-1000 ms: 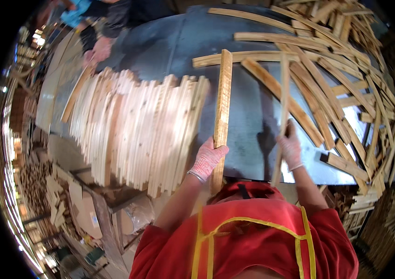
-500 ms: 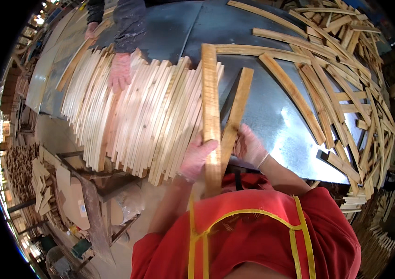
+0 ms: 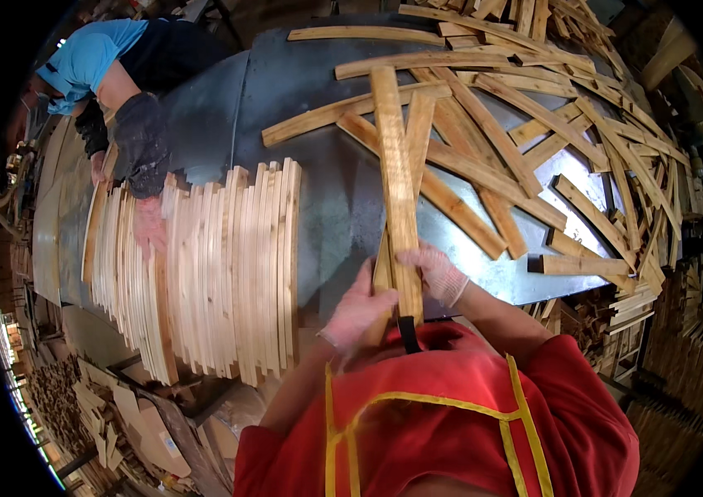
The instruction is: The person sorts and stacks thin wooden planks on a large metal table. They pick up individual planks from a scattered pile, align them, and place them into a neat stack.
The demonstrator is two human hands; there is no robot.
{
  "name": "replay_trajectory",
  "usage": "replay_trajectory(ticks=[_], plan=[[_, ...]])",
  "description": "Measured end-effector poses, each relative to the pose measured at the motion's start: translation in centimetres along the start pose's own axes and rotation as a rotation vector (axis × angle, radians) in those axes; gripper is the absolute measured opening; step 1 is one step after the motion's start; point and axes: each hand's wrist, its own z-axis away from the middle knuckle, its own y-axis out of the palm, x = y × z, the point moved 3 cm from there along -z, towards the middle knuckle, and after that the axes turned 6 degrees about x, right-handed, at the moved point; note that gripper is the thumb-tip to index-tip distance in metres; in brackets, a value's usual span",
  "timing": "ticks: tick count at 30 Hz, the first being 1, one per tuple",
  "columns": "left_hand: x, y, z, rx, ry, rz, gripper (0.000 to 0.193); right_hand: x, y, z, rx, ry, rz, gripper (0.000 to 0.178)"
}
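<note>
I hold two wooden strips in front of my chest, crossed in a narrow X. My right hand [image 3: 434, 272], in a thin pale glove, is closed round the lower part of the front strip [image 3: 397, 178]. My left hand [image 3: 360, 306], gloved as well, grips the rear strip [image 3: 420, 124] near its lower end. The front strip hides the middle of the rear one. Both strips point away from me over the metal-topped table [image 3: 331, 186]. Left of my hands lies a row of pale strips [image 3: 235, 265], set side by side.
A loose heap of brown wooden strips [image 3: 484, 170] covers the table's right side. At the far left, a co-worker in a blue shirt [image 3: 111, 45] leans over the row, one gloved hand [image 3: 150, 225] on it. Cardboard [image 3: 149, 427] and scrap wood lie below the table's left edge.
The two strips have gone from a V, with my left hand on the front one, to a cross, with my right hand on the front one. The view has shifted right.
</note>
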Motion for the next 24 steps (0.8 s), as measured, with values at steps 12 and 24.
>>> replay_trajectory(ticks=[12, 24], plan=[[-0.1, -3.7, 2.3, -0.615, -0.032, -0.806, 0.076, 5.4, -4.1, -0.7, -0.237, -0.171, 1.600, 0.064], [10.2, -23.0, 17.2, -0.725, -0.615, -0.912, 0.095, 4.3, -3.8, -4.7, -0.331, 0.132, 1.687, 0.094]])
